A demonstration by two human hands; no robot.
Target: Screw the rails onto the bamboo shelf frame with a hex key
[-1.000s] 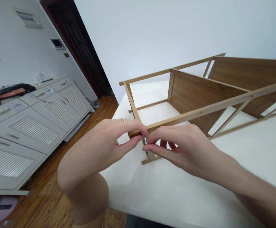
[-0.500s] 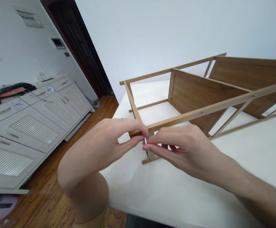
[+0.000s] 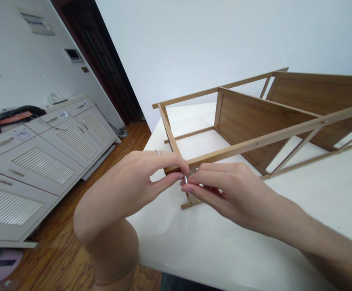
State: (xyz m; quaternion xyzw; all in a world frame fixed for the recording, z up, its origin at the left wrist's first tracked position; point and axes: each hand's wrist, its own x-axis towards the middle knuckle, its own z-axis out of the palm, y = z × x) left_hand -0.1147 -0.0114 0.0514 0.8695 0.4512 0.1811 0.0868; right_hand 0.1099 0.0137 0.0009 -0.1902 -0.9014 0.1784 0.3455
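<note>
A wooden shelf rack (image 3: 224, 152) lies on its side, its end corner between my hands. My left hand (image 3: 139, 173), with a ring on one finger, comes in from the left; its thumb and index finger pinch close to the corner. From the right, my right hand (image 3: 230, 186) has thumb and fingers pressed together at the same spot. Between the fingertips shows a small silver metal piece (image 3: 186, 178), perhaps a fastener or key; the fingers hide most of it.
The rack rests on a white table (image 3: 224, 246) against a white wall. Left of it, across a wood floor (image 3: 63, 242), stands a long white cabinet (image 3: 42, 169) with a black bag (image 3: 27, 111) on top. A pink basket (image 3: 4, 266) is at the lower left.
The fingers of my right hand have shifted slightly around the metal piece. My left hand and the rack hold still.
</note>
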